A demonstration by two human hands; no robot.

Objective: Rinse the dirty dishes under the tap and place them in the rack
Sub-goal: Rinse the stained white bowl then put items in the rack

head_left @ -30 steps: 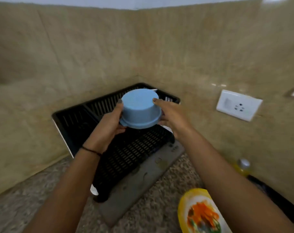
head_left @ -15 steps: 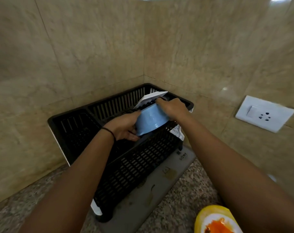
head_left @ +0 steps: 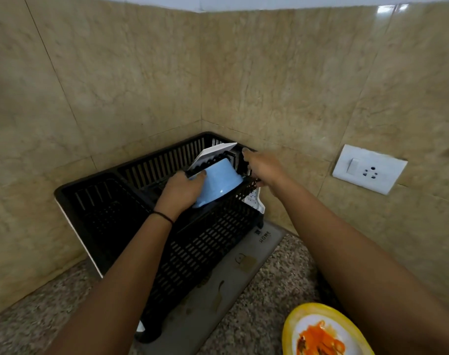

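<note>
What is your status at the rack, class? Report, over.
Left hand holds bowl, tilted in rack by white plate. Right hand at rack's far wall, grip unclear. Dirty yellow plate waits on counter.

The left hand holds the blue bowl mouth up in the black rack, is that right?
Not mouth up: the head view shows the left hand holding the blue bowl tilted, base up, in the black rack.

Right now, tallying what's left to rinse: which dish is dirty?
The yellow-rimmed plate at bottom right, smeared orange; the blue bowl and white plate look clean.
</note>
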